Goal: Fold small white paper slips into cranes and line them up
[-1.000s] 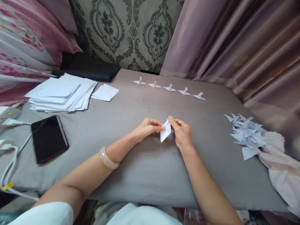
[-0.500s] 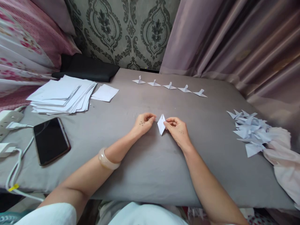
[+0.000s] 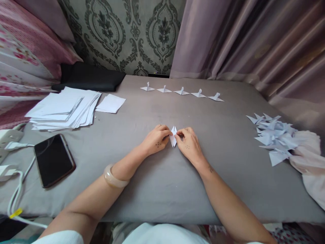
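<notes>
Between my hands, just above the grey cloth, is a small white folded paper (image 3: 173, 137), diamond-shaped with a slit at its top point. My left hand (image 3: 157, 139) pinches its left edge between thumb and fingers. On the other side, my right hand (image 3: 189, 143) has closed its thumb and fingertips on the right edge. Farther back on the table stands a row of several folded paper cranes (image 3: 182, 91). A heap of more folded paper pieces (image 3: 275, 135) lies to the right.
At the left are a stack of white paper sheets (image 3: 61, 112), a smaller pile of paper squares (image 3: 111, 103), a phone (image 3: 54, 161) and white charging cables (image 3: 17, 193). A black folded cloth (image 3: 88, 77) lies behind them. Pale fabric (image 3: 308, 162) bunches at the right edge.
My left hand has moved right and taken hold of the folded paper's left edge. My right hand stays at its right edge. The view has shifted slightly.
</notes>
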Demonstrator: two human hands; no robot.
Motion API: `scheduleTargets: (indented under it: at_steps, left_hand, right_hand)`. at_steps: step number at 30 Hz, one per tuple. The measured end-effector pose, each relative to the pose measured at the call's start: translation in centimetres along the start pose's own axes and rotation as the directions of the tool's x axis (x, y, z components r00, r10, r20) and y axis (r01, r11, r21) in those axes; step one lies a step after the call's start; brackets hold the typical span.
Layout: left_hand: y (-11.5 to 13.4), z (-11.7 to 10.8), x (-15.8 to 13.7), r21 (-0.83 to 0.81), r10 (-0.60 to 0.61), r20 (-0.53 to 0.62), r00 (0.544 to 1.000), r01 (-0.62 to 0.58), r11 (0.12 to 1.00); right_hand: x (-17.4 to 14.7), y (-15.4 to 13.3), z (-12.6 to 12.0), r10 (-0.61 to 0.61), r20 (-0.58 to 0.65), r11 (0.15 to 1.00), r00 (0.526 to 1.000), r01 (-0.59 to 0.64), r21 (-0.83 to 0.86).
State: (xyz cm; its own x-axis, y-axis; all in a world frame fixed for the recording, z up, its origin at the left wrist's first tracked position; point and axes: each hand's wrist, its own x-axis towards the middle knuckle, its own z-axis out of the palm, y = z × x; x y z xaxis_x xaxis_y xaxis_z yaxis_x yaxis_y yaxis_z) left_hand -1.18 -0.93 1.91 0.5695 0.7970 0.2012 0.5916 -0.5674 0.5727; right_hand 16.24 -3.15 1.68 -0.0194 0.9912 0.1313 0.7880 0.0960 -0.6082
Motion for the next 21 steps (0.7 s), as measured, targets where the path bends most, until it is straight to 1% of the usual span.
scheduleTargets:
  at_steps: [2, 6, 10, 14, 18, 21]
  left_hand:
    - [0.0, -0.2, 0.0, 0.009, 0.001, 0.007, 1.0, -0.001, 1.0]
    - [0.0, -0.3, 0.0, -0.014, -0.022, 0.016, 1.0, 0.022, 1.0]
    - [-0.1, -0.2, 0.1, -0.043, -0.04, 0.01, 0.999, 0.04, 0.998]
    - [-0.1, -0.1, 0.2, -0.086, -0.054, -0.02, 0.998, 0.052, 0.995]
    - [0.1, 0.1, 0.4, -0.124, -0.11, -0.059, 0.992, 0.102, 0.987]
    - [0.2, 0.0, 0.6, -0.144, -0.151, -0.049, 0.987, 0.142, 0.979]
  right_hand:
    - [-0.1, 0.3, -0.4, -0.023, 0.049, 0.999, 0.999, 0.025, -0.03]
    - [-0.4, 0.4, -1.7, -0.061, 0.167, 0.998, 0.984, 0.065, -0.018]
    - [-0.5, 0.1, -2.4, -0.063, 0.22, 0.998, 0.973, 0.067, -0.009]
    - [-0.4, 0.2, -2.3, -0.05, 0.218, 0.999, 0.975, 0.05, 0.008]
    - [-0.1, 0.4, -1.9, -0.024, 0.188, 1.0, 0.982, 0.024, 0.004]
    - [0.0, 0.4, -1.7, -0.007, 0.168, 1.0, 0.986, 0.009, -0.016]
